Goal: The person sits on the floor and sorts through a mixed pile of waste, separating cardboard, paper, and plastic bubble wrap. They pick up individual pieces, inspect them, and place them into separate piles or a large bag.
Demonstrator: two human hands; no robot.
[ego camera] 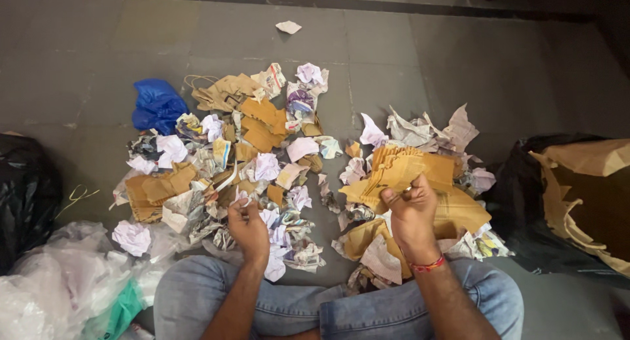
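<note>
The grey floor (92, 58) carries all items. The person sits at the near edge, with knees in blue jeans (328, 307) pointing toward the scrap.

A large mixed pile of crumpled paper and cardboard scraps (223, 163) lies left of centre, reaching from just beyond the left knee to the far middle of the floor. A second, smaller pile (433, 143) lies to the right, separated from the first by a narrow strip of bare floor.

A brown paper bag (590, 195) lies on its side at the right edge, resting against a black plastic bag (525, 182). Another black bag (26, 195) sits at the left edge. Clear plastic bags (46, 287) are heaped at the near left, with a green bag (118, 314) partly under them. A crumpled blue plastic bag (157, 104) lies at the far left rim of the large pile.

The right hand (413, 215) is raised over the right pile. Its fingers are curled and pinching the near edge of a torn piece of corrugated cardboard (394, 172), with the thumb on top. The cardboard is held above the pile, tilted, extending far and left of the hand. A red thread band (428, 265) circles the right wrist.

The left hand (248, 225) is at the near edge of the large pile. Its fingers are drawn together, pinching a small crumpled white paper scrap (240, 197).

A single white paper scrap (289, 27) lies alone on the far floor, well apart from both piles.
</note>
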